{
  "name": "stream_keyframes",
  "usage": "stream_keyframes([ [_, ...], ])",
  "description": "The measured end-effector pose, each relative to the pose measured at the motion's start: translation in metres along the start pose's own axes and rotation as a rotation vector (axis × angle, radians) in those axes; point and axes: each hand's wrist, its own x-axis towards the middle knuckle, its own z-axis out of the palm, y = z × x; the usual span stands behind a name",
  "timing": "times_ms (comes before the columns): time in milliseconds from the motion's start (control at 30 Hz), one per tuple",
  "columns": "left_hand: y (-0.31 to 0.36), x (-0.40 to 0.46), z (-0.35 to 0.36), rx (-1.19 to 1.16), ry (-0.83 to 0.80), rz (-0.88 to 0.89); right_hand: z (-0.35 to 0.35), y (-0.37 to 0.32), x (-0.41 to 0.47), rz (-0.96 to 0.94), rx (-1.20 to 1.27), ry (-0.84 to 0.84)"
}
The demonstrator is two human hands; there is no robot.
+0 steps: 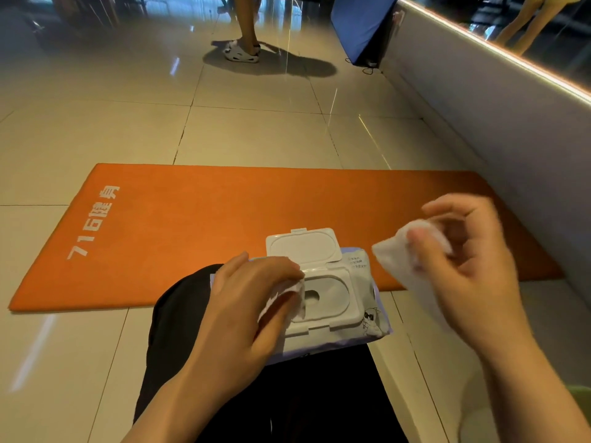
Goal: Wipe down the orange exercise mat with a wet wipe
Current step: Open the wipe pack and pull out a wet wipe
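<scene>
The orange exercise mat (198, 219) lies flat on the tiled floor, with white lettering at its left end. A pack of wet wipes (358, 302) rests on my black-clad lap, its white flip lid (302, 246) standing open. My left hand (246, 311) lies on the pack and pinches a bit of white wipe (295, 294) at the opening. My right hand (470, 266), blurred, is raised to the right of the pack and grips a pulled-out white wipe (399, 254) above the mat's right part.
A white wall (499, 123) with a lit strip runs along the right, close to the mat's right end. A person's feet in white sandals (241, 52) stand far back. A blue panel (361, 24) leans at the back right. Pale floor tiles (256, 135) surround the mat.
</scene>
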Motion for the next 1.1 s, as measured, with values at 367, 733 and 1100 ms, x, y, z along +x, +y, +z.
stream_keyframes([
  [367, -0.007, -0.004, 0.003, 0.044, -0.041, -0.063, 0.025, 0.018, -0.037, -0.244, -0.317, -0.464],
  [733, 0.002, -0.005, 0.001, 0.413, -0.105, 0.358, 0.026, 0.028, -0.035, -0.228, -0.246, -0.438],
  [1100, -0.002, -0.003, 0.002, 0.519, -0.400, 0.354, 0.026, 0.032, -0.035, -0.184, -0.239, -0.447],
])
